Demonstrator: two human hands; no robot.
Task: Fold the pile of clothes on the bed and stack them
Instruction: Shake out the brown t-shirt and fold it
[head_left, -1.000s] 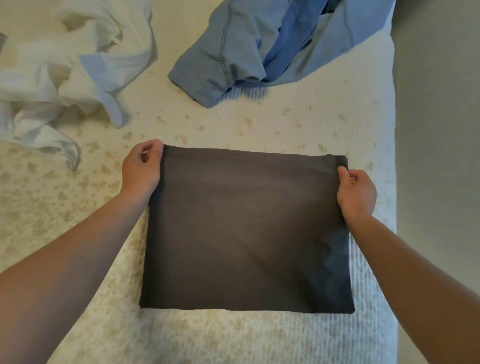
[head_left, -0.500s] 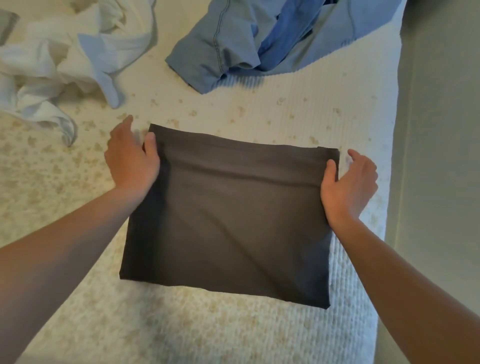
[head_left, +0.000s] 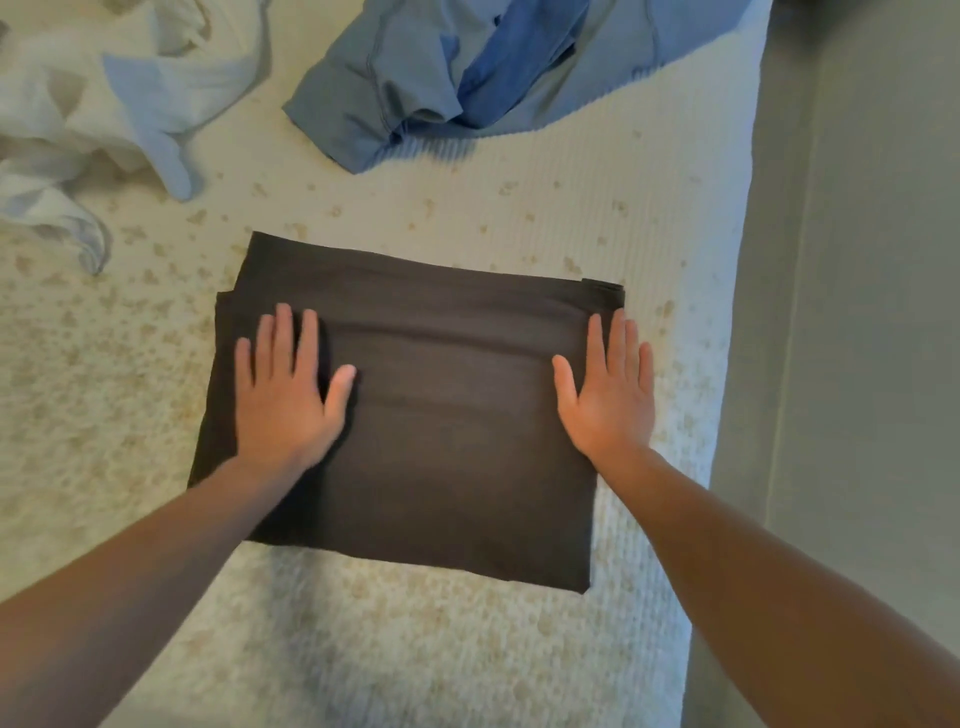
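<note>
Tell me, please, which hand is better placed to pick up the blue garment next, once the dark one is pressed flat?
Probably the right hand. It lies flat on the right side of the dark folded garment, and the blue garment sits ahead, towards the right. The left hand is nearer the white clothes.

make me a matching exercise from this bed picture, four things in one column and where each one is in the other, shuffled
Things:
1. dark grey folded garment
2. blue garment
3. white garment
4. right hand

Places:
A. crumpled at the far left of the bed
B. flat on the right part of the folded garment
C. in the middle of the bed, under both palms
D. heaped at the far side of the bed, right of the white one

Pairs: 1-C, 2-D, 3-A, 4-B

The left hand lies flat on the left part of the same folded garment.
</note>
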